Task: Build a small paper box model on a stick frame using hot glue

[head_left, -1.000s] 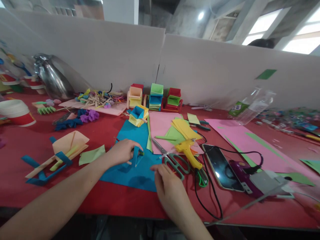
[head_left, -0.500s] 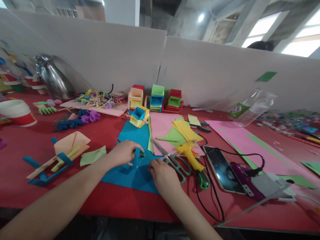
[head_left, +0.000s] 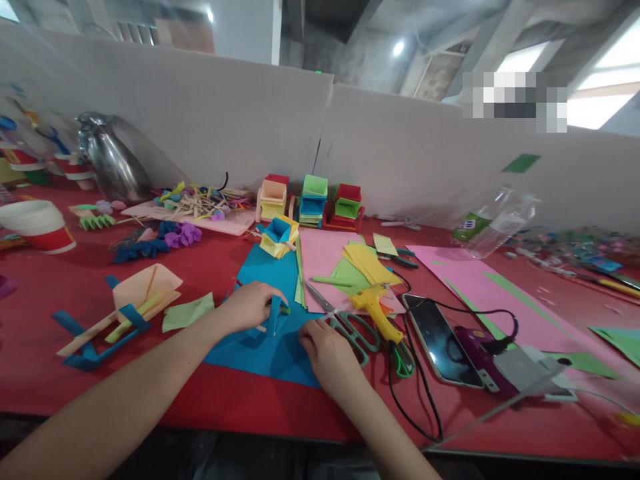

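Note:
My left hand (head_left: 254, 304) pinches a folded blue paper strip (head_left: 273, 316) that stands over a blue paper sheet (head_left: 245, 360). Part of that piece is hidden behind the fingers. My right hand (head_left: 327, 347) is closed, its fingers curled down at the sheet's right side; whatever they hold is hidden. Just beyond it, scissors (head_left: 350, 330) with grey-green handles lie beside a yellow glue gun (head_left: 379, 312). To the left sits a paper-and-stick model (head_left: 145, 287) with blue strip legs, and a loose pale green paper piece (head_left: 189, 312).
Small folded paper boxes (head_left: 314, 193) stand along the white partition (head_left: 225, 120). A phone (head_left: 443, 340), a purple power adapter (head_left: 483, 357) and black cable lie at right. Further off are plastic bottles (head_left: 505, 227), a metal jug (head_left: 113, 160), paper cups (head_left: 37, 227) and craft sticks (head_left: 200, 200).
The view has shifted slightly. Both hands keep nearly the same place and grip; the blue strip stays in my left hand.

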The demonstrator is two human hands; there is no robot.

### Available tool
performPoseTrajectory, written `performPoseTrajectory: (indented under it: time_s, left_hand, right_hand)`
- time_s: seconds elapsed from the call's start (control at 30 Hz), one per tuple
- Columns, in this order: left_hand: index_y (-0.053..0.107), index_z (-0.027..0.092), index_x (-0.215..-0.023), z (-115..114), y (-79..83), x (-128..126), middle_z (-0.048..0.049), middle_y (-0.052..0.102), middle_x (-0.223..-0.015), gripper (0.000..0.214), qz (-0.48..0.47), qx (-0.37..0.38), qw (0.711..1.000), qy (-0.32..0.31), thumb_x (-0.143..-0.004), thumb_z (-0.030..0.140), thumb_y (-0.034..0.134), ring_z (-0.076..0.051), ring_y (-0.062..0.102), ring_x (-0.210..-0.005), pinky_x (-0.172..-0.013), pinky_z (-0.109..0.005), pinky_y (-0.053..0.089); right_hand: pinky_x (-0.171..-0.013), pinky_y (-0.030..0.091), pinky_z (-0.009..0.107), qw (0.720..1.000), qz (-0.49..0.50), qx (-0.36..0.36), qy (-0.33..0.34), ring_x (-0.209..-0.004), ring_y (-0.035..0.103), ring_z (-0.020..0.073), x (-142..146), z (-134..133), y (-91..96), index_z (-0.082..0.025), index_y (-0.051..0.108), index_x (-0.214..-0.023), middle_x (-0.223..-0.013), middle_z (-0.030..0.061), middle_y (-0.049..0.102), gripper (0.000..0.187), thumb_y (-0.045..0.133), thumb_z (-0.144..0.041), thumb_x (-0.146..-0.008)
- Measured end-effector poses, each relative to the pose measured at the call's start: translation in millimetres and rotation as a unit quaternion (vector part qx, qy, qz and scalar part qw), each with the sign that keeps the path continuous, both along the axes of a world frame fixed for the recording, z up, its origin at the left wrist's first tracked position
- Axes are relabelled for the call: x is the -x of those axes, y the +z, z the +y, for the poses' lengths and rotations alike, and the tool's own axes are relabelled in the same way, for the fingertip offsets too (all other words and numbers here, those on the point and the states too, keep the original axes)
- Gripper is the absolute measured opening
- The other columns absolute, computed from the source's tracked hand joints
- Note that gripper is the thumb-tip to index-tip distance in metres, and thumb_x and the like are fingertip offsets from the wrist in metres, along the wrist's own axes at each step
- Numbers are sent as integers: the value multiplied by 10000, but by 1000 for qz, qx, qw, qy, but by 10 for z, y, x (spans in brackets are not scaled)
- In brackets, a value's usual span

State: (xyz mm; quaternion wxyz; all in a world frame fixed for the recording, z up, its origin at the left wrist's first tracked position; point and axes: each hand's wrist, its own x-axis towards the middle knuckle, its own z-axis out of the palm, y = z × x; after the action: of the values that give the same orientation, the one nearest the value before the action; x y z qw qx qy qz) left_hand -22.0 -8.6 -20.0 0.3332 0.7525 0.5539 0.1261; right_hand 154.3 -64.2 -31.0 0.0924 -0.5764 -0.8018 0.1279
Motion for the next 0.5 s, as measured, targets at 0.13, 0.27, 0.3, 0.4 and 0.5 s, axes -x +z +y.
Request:
performPoseTrajectory:
  time_s: [0.13,0.27,0.3,0.4,0.5]
  left_hand:
    - [646,237,-997,17,-31,8,-30,682,-877,272,-11,-12,1000,-5,-760,239,512,-146,634,-644,-491,-195,491]
    - [645,247,-1000,37,-67,18,-26,665,-847,278,-22,-16,1000,-17,-756,245,511,-136,621,-610,-413,-162,457]
    - [644,247,-1001,41,-73,20,-24,660,-825,280,-27,-16,999,-21,-756,246,510,-134,618,-600,-398,-157,450]
    - [644,241,-997,43,-78,22,-22,649,-770,277,-39,-19,999,-28,-757,247,506,-137,614,-589,-381,-158,447]
    - [647,236,-992,34,-60,19,-28,660,-801,272,-34,-23,999,-21,-760,249,505,-140,617,-604,-389,-160,448]
  right_hand:
    - [-636,362,229,1000,-29,-3,5,-764,576,160,23,-2,3,-171,580,-866,-863,45,606,137,443,-163,-853]
    - [-618,365,257,995,-95,-42,8,-773,573,186,83,-33,-53,-162,572,-887,-887,62,600,171,401,-161,-869]
    - [-622,369,270,992,-115,-56,12,-778,569,199,102,-31,-49,-153,570,-889,-884,75,598,189,382,-151,-873]
    - [-642,385,315,985,-152,-84,26,-790,559,237,138,10,13,-113,567,-889,-860,117,591,237,331,-106,-870]
    - [-644,400,344,988,-128,-74,38,-784,550,251,118,-57,-79,-90,566,-899,-852,132,581,231,345,-61,-839]
